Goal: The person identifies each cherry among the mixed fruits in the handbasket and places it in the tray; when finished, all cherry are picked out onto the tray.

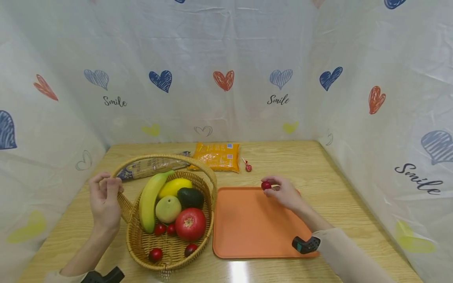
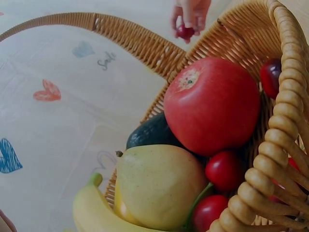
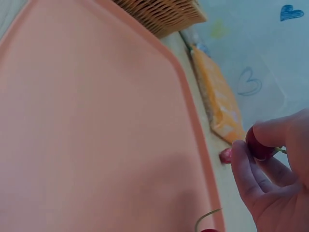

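Observation:
My left hand (image 1: 106, 200) grips the left side of the handle of a wicker basket (image 1: 132, 247). Inside it lie a banana (image 1: 150, 204), a yellow lemon-like fruit (image 1: 175, 187), a dark green avocado (image 1: 191, 197), a pale green round fruit (image 2: 161, 186), a large red pomegranate-like fruit (image 2: 212, 106) and several cherries (image 1: 155, 255). Over the far right part of an orange tray (image 1: 247, 224), my right hand (image 1: 287, 193) pinches a dark red cherry (image 3: 258, 145) with a green stem between thumb and fingers. Another cherry (image 3: 210, 230) shows at the bottom edge of the right wrist view.
Behind the basket lies a long, patterned package (image 1: 152, 166). Next to it are an orange plastic packet (image 1: 216, 158) and a red wrapped lollipop (image 1: 248, 167). White curtains with printed hearts enclose the wooden table (image 1: 283, 157) at the back and both sides.

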A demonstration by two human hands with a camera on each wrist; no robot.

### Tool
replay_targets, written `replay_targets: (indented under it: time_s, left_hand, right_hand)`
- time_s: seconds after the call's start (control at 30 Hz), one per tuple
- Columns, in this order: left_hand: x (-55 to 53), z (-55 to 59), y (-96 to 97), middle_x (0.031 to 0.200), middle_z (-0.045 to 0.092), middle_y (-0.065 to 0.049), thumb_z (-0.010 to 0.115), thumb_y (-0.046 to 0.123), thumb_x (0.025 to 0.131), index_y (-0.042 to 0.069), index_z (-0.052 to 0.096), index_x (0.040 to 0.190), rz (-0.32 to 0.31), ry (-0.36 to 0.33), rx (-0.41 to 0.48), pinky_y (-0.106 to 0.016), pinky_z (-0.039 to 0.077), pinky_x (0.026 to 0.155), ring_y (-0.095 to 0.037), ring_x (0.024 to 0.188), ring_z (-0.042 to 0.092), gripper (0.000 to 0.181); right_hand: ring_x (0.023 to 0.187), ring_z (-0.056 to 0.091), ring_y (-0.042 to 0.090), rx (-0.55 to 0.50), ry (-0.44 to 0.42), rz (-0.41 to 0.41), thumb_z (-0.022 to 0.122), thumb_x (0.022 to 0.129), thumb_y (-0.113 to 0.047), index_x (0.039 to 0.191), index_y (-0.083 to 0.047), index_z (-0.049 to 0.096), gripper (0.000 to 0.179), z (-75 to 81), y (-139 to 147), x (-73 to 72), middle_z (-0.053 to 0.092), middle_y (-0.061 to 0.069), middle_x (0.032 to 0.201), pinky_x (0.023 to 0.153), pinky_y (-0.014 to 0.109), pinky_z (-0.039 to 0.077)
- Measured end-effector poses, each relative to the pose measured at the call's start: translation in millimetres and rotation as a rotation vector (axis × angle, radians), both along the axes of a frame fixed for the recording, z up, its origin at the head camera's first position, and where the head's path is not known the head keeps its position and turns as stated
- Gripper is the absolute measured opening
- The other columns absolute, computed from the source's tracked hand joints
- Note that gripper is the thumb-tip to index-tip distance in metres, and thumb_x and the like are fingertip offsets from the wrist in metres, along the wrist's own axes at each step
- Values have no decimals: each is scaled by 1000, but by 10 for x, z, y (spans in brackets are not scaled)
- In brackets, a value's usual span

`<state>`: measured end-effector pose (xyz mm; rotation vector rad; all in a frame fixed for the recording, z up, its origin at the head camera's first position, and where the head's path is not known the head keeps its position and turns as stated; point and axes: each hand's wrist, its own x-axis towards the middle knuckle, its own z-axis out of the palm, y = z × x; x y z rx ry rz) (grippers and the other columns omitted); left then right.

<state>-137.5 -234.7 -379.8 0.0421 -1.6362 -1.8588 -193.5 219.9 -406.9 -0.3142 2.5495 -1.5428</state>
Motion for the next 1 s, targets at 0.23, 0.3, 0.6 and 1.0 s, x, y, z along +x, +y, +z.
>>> replay_targets:
  time_s: [0.23, 0.3, 0.6, 1.0]
  left_hand:
    - [5, 5, 11, 90, 66, 12, 57, 23, 116, 18, 53, 120, -1, 24, -2, -11, 49, 84, -4, 84, 59, 8]
    - [6, 6, 13, 89, 66, 13, 57, 23, 117, 18, 53, 120, 0, 26, -4, -11, 48, 84, -4, 84, 59, 8]
    - [5, -4, 5, 90, 67, 13, 57, 25, 117, 18, 53, 121, -1, 14, -7, -10, 49, 84, -4, 85, 60, 9]
    - [5, -4, 0, 91, 66, 12, 54, 22, 118, 20, 53, 122, 2, -7, -20, -10, 49, 85, -3, 86, 60, 5]
  right_hand:
    - [109, 77, 44, 167, 9, -26, 72, 103, 1, 136, 8, 66, 33, -143, -74, 29, 70, 34, 134, 93, 47, 66]
    - [107, 77, 42, 196, 8, -35, 72, 103, 1, 134, 7, 67, 32, -174, -107, 36, 71, 33, 133, 93, 49, 66]
    - [91, 74, 29, 349, 207, 0, 79, 95, 4, 119, 1, 70, 26, -431, -167, -16, 77, 26, 115, 82, 45, 65]
    - [107, 74, 39, 548, 362, 29, 76, 87, 13, 117, 0, 74, 33, -869, -183, -182, 75, 20, 113, 92, 55, 65]
